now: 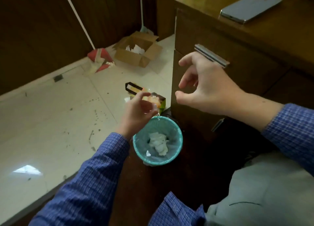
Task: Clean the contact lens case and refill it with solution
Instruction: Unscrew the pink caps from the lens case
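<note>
The left hand (136, 107), at centre frame, pinches a small, pale orange, partly translucent object between thumb and fingertips; judged from the task, this is the contact lens case (153, 101). It is held tilted above the far rim of the teal waste bin (136, 145), which stands on the floor at lower centre. A thin clear trickle appears to fall from the case toward the bin, so emptying of old solution is the likely step in hand.

The right hand (202, 88), right of centre, hangs in the air with fingers loosely curled and thumb apart from them. It holds nothing and touches nothing.

Handling assessment: the case looks light, rigid plastic, and is probably wet and therefore slippery. A hold across its narrow sides, as the left hand has it, seems sound. A drop would land it among the crumpled tissue (158, 143) in the bin.

Limits of view: the case is blurred and half covered by the fingers. Its wells, caps and exact shape cannot be made out, nor whether any cap is on. No solution bottle is visible. A phone (251, 8) lies on the wooden surface (280, 39) at upper right, which the frame edge cuts off. A cardboard box (137, 50) sits on the floor at upper centre.
</note>
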Demonstrator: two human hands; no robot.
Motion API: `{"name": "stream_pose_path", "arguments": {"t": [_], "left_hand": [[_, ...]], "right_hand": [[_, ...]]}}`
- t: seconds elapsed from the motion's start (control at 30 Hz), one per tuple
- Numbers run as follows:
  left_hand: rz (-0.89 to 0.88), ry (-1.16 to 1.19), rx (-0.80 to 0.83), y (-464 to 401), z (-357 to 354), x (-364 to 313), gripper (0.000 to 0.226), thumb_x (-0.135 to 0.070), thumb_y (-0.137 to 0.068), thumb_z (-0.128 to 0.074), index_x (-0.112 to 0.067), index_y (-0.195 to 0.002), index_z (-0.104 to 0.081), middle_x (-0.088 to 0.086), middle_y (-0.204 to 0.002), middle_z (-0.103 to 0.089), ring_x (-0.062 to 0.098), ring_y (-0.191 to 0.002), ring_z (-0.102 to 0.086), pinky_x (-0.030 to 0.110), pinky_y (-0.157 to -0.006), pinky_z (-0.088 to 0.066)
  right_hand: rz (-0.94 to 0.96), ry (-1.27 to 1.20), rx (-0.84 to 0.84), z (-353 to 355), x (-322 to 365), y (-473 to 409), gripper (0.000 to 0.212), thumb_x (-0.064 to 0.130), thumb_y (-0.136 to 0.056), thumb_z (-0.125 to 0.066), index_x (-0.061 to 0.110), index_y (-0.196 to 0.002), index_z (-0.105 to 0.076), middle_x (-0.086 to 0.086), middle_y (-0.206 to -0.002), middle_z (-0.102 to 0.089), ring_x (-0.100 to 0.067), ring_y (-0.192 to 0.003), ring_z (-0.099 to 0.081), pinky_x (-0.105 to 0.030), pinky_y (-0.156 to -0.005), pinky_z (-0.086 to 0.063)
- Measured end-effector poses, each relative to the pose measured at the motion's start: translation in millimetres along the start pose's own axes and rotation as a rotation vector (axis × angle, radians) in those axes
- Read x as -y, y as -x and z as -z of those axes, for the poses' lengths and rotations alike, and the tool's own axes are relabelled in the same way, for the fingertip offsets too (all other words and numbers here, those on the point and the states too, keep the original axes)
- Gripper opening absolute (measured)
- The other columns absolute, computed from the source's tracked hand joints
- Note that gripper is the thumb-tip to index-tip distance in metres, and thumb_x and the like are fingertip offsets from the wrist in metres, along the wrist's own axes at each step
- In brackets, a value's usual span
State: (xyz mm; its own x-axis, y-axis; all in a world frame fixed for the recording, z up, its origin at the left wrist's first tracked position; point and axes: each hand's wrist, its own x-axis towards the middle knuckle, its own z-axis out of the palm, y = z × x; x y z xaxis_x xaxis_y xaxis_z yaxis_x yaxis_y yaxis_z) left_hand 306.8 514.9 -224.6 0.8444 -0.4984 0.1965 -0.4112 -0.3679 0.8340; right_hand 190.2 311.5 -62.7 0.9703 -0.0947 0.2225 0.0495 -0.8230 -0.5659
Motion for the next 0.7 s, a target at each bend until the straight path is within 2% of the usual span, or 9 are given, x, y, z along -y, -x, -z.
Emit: {"name": "stream_pose_path", "arguments": {"t": [0.1, 0.13, 0.2, 0.27, 0.37, 0.5, 0.57, 0.63, 0.7], "left_hand": [[-0.023, -0.434, 0.133, -8.9, -28.4, 42.3, 0.012, -0.006, -0.079, -0.081, -0.014, -0.084, -0.073, -0.006, -0.071, -0.064, 0.022, -0.070, -0.071, 0.028, -0.063, -0.053], [0.027, -0.512, 0.197, -8.9, -37.2, 51.7, 0.009, -0.006, -0.080, -0.080, -0.012, -0.084, -0.075, 0.000, -0.074, -0.067, 0.024, -0.075, -0.072, 0.027, -0.065, -0.052], [0.125, -0.607, 0.316, -8.1, -51.5, 64.5, 0.016, -0.009, -0.083, -0.080, -0.010, -0.099, -0.077, 0.007, -0.096, -0.076, 0.025, -0.087, -0.072, 0.030, -0.076, -0.056], [0.153, -0.647, 0.369, -9.3, -60.4, 69.4, 0.020, -0.010, -0.085, -0.078, -0.010, -0.105, -0.075, 0.010, -0.104, -0.075, 0.024, -0.089, -0.069, 0.032, -0.082, -0.057], [0.146, -0.639, 0.358, -12.4, -67.0, 61.9, 0.024, -0.006, -0.088, -0.074, -0.010, -0.112, -0.074, 0.009, -0.109, -0.073, 0.024, -0.093, -0.069, 0.032, -0.084, -0.058], [0.067, -0.593, 0.230, -29.4, -56.6, 49.5, 0.011, -0.005, -0.087, -0.073, -0.011, -0.095, -0.078, 0.009, -0.095, -0.078, 0.022, -0.078, -0.071, 0.032, -0.076, -0.060], [0.034, -0.571, 0.209, -30.9, -55.0, 46.9, 0.009, -0.006, -0.087, -0.075, -0.011, -0.093, -0.078, 0.009, -0.093, -0.078, 0.023, -0.079, -0.072, 0.038, -0.078, -0.062], [0.097, -0.609, 0.301, -24.6, -57.5, 48.5, 0.015, -0.005, -0.088, -0.075, -0.009, -0.102, -0.078, 0.011, -0.103, -0.077, 0.025, -0.090, -0.072, 0.039, -0.086, -0.060], [0.202, -0.606, 0.261, -23.0, -54.3, 49.4, 0.015, -0.003, -0.089, -0.072, -0.005, -0.102, -0.077, 0.013, -0.104, -0.076, 0.026, -0.091, -0.071, 0.035, -0.087, -0.059]], "right_hand": [[0.024, 0.122, 0.144, -30.0, -20.5, 6.1, 0.071, 0.044, -0.077, -0.077, 0.021, -0.136, -0.046, 0.014, -0.082, -0.067, -0.007, -0.078, -0.066, -0.043, -0.074, -0.060], [0.030, 0.163, 0.176, -37.1, -26.5, 8.5, 0.071, 0.044, -0.078, -0.077, 0.022, -0.138, -0.045, 0.014, -0.082, -0.066, -0.009, -0.078, -0.066, -0.044, -0.074, -0.060], [0.026, 0.201, 0.204, -44.6, -36.5, 11.3, 0.070, 0.046, -0.080, -0.074, 0.023, -0.139, -0.042, 0.014, -0.083, -0.066, -0.012, -0.077, -0.067, -0.043, -0.072, -0.061], [0.016, 0.208, 0.203, -47.1, -43.5, 12.2, 0.069, 0.047, -0.082, -0.071, 0.024, -0.139, -0.041, 0.013, -0.083, -0.065, -0.013, -0.076, -0.067, -0.041, -0.069, -0.061], [0.001, 0.196, 0.196, -44.9, -50.2, 12.8, 0.066, 0.046, -0.084, -0.069, 0.021, -0.139, -0.042, 0.012, -0.081, -0.065, -0.011, -0.074, -0.066, -0.036, -0.066, -0.058], [-0.030, 0.170, 0.211, -38.8, -52.1, 13.6, 0.066, 0.042, -0.087, -0.069, 0.020, -0.142, -0.042, 0.014, -0.081, -0.065, -0.009, -0.074, -0.065, -0.037, -0.068, -0.059], [-0.042, 0.143, 0.215, -36.4, -50.3, 13.8, 0.066, 0.041, -0.087, -0.070, 0.019, -0.142, -0.042, 0.013, -0.082, -0.067, -0.010, -0.076, -0.066, -0.040, -0.071, -0.061], [-0.051, 0.119, 0.224, -33.9, -46.7, 14.9, 0.066, 0.040, -0.087, -0.071, 0.019, -0.142, -0.043, 0.012, -0.082, -0.067, -0.011, -0.077, -0.067, -0.043, -0.074, -0.061], [-0.053, 0.111, 0.236, -29.3, -42.2, 17.0, 0.065, 0.040, -0.086, -0.072, 0.020, -0.141, -0.044, 0.013, -0.081, -0.067, -0.009, -0.076, -0.066, -0.044, -0.074, -0.061]]}}
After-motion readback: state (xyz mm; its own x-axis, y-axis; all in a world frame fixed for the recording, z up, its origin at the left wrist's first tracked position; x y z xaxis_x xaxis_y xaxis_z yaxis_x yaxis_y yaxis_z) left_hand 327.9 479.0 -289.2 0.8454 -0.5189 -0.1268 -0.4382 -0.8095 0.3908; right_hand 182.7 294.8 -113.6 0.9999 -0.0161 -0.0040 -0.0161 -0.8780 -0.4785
